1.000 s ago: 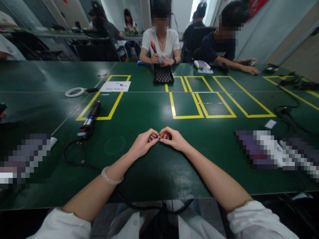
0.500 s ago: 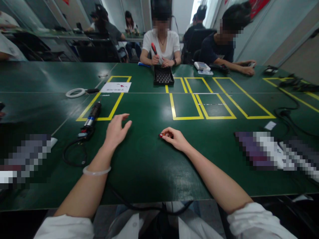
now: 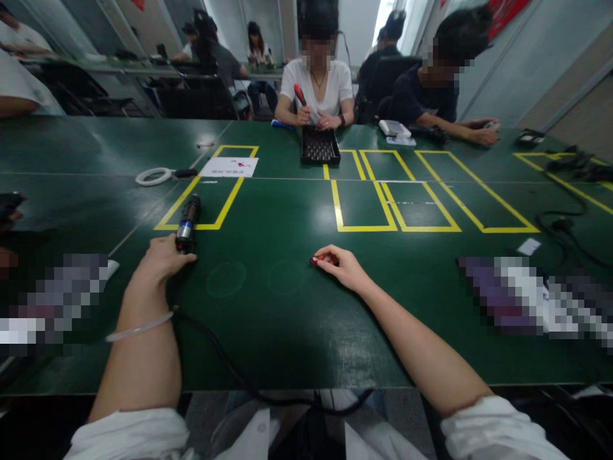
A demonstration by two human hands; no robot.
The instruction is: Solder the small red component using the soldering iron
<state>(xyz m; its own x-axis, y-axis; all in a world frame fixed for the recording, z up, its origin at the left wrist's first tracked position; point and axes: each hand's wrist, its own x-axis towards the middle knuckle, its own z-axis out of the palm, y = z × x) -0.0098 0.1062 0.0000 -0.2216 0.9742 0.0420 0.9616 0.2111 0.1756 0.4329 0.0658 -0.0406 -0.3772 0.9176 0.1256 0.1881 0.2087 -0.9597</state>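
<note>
My left hand point(image 3: 160, 259) is closed around the rear end of a black electric screwdriver point(image 3: 189, 217) with a blue and a silver band. Its front end points away from me, near the lower left of a yellow taped outline. The palm and fingers hide the back of the tool. A black cable point(image 3: 211, 338) runs from beside my left wrist toward the table's front edge. At the middle of the table, my right hand point(image 3: 341, 265) pinches a small red piece point(image 3: 315, 260) between thumb and fingers. Most of that piece is covered, so its kind cannot be made out.
Yellow tape outlines point(image 3: 368, 228) mark the green table point(image 3: 268, 332). A white sheet point(image 3: 230, 167) and a coiled white cable point(image 3: 153, 176) lie at left. Across the table, a person holds a red-and-black tool point(image 3: 299, 94) above a black tray point(image 3: 320, 156). Blurred-out items lie at both sides.
My left hand has moved left and down onto the electric screwdriver and taken hold of its rear; the tool has swung straighter. My right hand stays in place with the red piece.
</note>
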